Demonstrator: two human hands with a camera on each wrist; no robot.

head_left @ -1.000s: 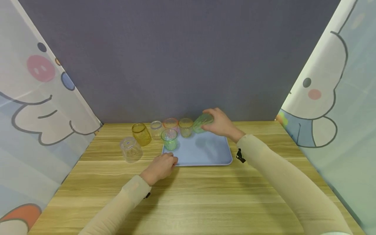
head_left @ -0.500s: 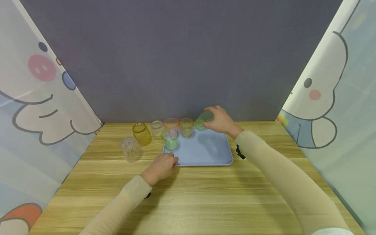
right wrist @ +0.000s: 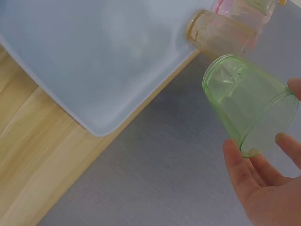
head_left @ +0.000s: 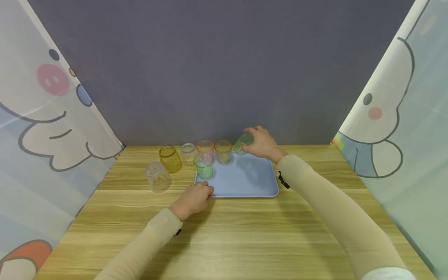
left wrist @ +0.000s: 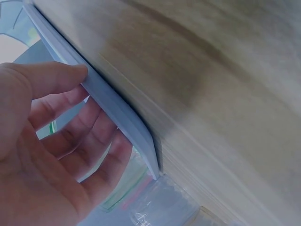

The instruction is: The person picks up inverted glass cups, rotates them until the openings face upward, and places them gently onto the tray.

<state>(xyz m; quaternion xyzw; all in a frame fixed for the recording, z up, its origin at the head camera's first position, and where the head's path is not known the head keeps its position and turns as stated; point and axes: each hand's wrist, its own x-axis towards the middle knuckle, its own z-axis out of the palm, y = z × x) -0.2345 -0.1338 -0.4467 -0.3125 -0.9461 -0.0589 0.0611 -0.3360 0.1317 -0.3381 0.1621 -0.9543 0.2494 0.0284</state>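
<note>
My right hand (head_left: pixel 261 143) holds a green clear cup (head_left: pixel 241 144) by its rim, over the back edge of the light blue tray (head_left: pixel 245 182). In the right wrist view the green cup (right wrist: pixel 247 103) is tilted, its base turned toward the tray and its mouth at the fingertips. My left hand (head_left: pixel 194 198) grips the tray's front left corner. Its thumb lies on the outside of the tray rim (left wrist: pixel 117 110), the fingers curled over the inside. On the tray's left part stand a light green cup (head_left: pixel 204 167), a pink cup (head_left: pixel 205 147) and a pale amber cup (head_left: pixel 223 153).
Left of the tray, a clear cup (head_left: pixel 188 155), a deep amber cup (head_left: pixel 170 160) and an upturned clear cup (head_left: pixel 158 179) stand on the wooden table (head_left: pixel 238 241). A dark grey wall panel (head_left: pixel 224 77) rises right behind the table.
My right hand has raised the green cup slightly, and the cup looks more upright in the head view. My left hand keeps its grip on the tray; the other cups stay put.
</note>
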